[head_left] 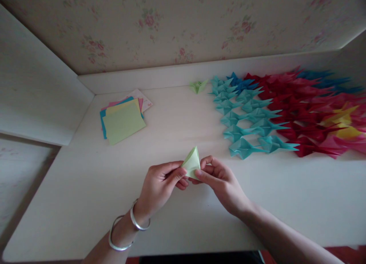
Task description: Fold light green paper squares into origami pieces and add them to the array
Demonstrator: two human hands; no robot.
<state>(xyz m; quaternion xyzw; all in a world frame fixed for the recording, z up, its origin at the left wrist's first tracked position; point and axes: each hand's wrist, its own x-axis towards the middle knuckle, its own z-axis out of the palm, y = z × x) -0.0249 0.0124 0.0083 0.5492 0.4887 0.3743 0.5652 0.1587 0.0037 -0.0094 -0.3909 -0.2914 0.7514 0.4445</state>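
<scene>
A pale green piece of folded origami paper, roughly kite-shaped with its point up, is held between both hands above the white table. My left hand pinches its left lower edge between thumb and fingers. On the other side, my right hand grips the lower right corner, thumb in front and fingertips partly hidden behind the paper. Two silver bangles circle my left wrist. Beyond the hands, a finished light green paper crane stands near the back edge.
Sheets of coloured paper, green on top, lie stacked at the left. Rows of turquoise paper cranes stand at the right, with red cranes, pink, blue and yellow ones beyond. A floral wall rises behind the white table.
</scene>
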